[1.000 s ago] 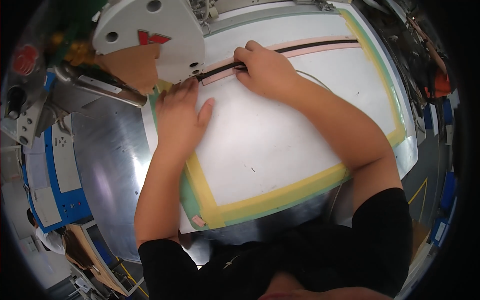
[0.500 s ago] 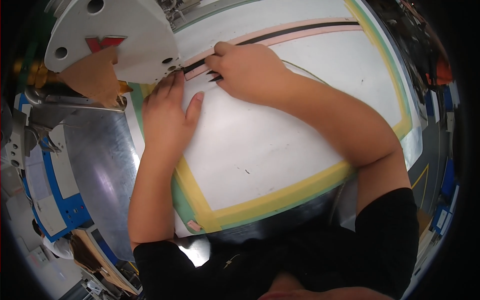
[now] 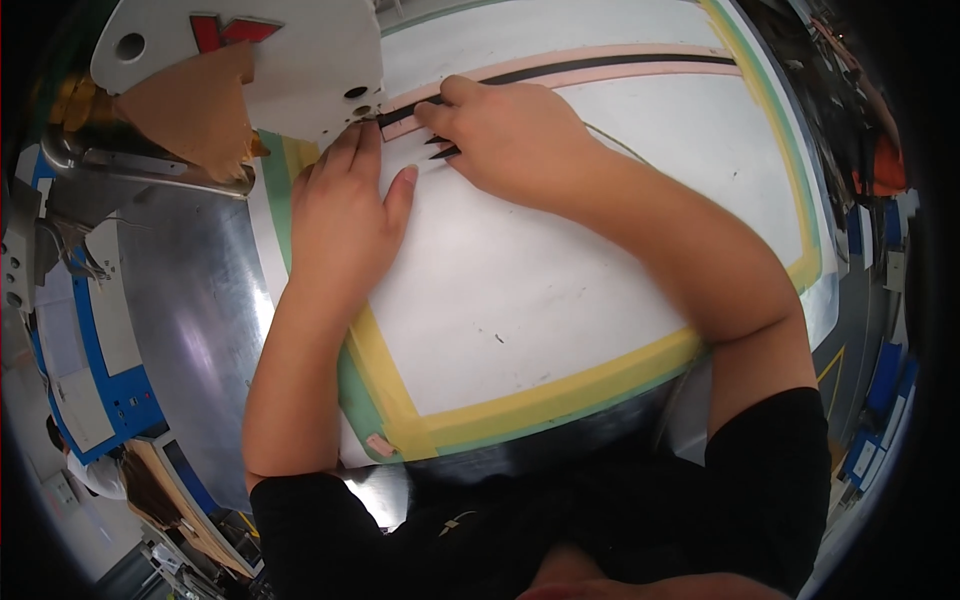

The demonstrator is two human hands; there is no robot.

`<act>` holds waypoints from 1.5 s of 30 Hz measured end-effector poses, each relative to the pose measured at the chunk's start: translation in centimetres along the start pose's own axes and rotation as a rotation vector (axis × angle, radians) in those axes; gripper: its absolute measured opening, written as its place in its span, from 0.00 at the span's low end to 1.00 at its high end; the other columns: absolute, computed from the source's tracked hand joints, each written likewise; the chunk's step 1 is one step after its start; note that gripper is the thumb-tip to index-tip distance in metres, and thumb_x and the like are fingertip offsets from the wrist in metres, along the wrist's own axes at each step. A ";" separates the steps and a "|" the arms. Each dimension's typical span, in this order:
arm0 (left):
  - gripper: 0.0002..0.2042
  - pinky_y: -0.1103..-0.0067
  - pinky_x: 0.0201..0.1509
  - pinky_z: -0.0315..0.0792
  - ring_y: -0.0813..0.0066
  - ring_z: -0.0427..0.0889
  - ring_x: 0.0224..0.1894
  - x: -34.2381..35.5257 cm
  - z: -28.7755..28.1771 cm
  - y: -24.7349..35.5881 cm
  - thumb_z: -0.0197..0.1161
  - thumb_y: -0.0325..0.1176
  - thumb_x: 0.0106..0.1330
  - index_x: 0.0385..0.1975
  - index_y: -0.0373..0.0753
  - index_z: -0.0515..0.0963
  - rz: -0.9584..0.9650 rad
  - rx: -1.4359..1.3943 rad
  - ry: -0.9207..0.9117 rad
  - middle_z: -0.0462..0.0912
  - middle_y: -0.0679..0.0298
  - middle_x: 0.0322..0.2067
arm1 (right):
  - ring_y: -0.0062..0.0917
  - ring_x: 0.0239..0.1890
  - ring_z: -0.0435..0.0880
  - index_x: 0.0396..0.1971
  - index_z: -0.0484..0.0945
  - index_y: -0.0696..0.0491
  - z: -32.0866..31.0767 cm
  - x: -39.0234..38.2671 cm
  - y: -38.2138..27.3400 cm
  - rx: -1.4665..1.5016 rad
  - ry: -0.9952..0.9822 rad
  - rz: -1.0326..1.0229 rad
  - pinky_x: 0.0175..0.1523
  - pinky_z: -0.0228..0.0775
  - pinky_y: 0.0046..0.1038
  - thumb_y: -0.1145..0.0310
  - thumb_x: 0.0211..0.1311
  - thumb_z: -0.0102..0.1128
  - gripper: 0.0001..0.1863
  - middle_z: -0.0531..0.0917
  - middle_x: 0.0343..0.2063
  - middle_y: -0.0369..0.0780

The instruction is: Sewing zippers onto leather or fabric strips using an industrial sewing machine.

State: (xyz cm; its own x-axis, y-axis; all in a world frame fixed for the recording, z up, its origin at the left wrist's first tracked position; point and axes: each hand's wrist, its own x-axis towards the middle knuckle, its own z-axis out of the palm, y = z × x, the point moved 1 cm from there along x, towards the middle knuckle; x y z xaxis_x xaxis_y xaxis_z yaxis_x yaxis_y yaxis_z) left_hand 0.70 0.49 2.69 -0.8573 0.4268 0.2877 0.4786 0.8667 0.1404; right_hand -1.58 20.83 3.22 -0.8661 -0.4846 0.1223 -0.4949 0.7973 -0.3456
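My left hand (image 3: 340,220) lies palm down on a white board (image 3: 540,270) bordered with yellow and green tape, fingertips beside the left end of a long black strip (image 3: 550,68), its fingers extended and thumb apart. The strip runs within a pale pink border (image 3: 700,67). My right hand (image 3: 520,150) rests over the strip near that end, fingers curled on black pointed tweezers (image 3: 440,150), their tips pointing left. A white machine head (image 3: 290,80) with holes and red trim overhangs my left fingertips.
A torn brown sheet (image 3: 190,110) hangs on the machine by a metal tube. Left are a metal plate (image 3: 200,350), a blue-edged control panel (image 3: 120,395) and a person in white (image 3: 90,470) beyond. A thin cord (image 3: 620,140) lies on the board; blue bins (image 3: 880,380) stand at right.
My right hand has shifted slightly left along the strip, and the tweezers' dark tips have come into clearer view. My left hand stays on the board; the whole view has shifted somewhat.
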 end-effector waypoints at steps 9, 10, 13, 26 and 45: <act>0.26 0.60 0.66 0.71 0.45 0.79 0.61 -0.2 0.1 0.0 0.61 0.40 0.74 0.64 0.27 0.74 -0.011 0.041 -0.038 0.79 0.43 0.61 | 0.41 0.44 0.87 0.46 0.85 0.54 0.2 0.1 0.1 -0.015 -0.023 0.003 0.45 0.83 0.41 0.69 0.65 0.64 0.11 0.81 0.46 0.41; 0.26 0.60 0.66 0.71 0.45 0.79 0.61 -0.3 0.0 0.1 0.61 0.40 0.74 0.64 0.26 0.73 -0.016 0.040 -0.040 0.79 0.43 0.61 | 0.40 0.43 0.87 0.52 0.84 0.52 0.3 0.1 0.1 -0.039 -0.019 -0.002 0.44 0.82 0.40 0.67 0.63 0.66 0.17 0.81 0.45 0.41; 0.26 0.59 0.66 0.71 0.44 0.79 0.61 -0.2 -0.2 0.2 0.61 0.40 0.74 0.64 0.26 0.73 -0.035 0.021 -0.055 0.79 0.43 0.61 | 0.41 0.43 0.87 0.51 0.84 0.52 0.3 0.0 -0.1 -0.039 -0.006 -0.002 0.44 0.82 0.41 0.68 0.63 0.65 0.16 0.82 0.45 0.42; 0.27 0.59 0.69 0.68 0.45 0.77 0.63 -0.4 -0.3 -0.3 0.61 0.39 0.74 0.65 0.26 0.72 -0.021 0.003 -0.062 0.78 0.42 0.63 | 0.41 0.45 0.87 0.47 0.84 0.55 0.2 -0.1 -0.5 0.010 -0.013 0.019 0.46 0.83 0.42 0.67 0.65 0.65 0.13 0.81 0.46 0.43; 0.28 0.60 0.68 0.71 0.44 0.79 0.62 -0.3 0.0 -0.1 0.63 0.41 0.73 0.65 0.25 0.72 -0.047 0.003 -0.058 0.78 0.42 0.62 | 0.43 0.41 0.88 0.47 0.83 0.58 0.5 0.1 -0.4 -0.018 0.027 -0.024 0.43 0.83 0.43 0.72 0.64 0.60 0.13 0.81 0.45 0.44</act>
State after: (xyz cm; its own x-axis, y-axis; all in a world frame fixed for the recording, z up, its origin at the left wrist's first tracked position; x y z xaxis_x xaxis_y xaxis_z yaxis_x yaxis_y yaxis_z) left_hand 0.95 0.29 2.60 -0.8885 0.3994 0.2259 0.4368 0.8870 0.1498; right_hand -1.44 20.25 2.95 -0.8556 -0.4937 0.1553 -0.5162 0.7921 -0.3259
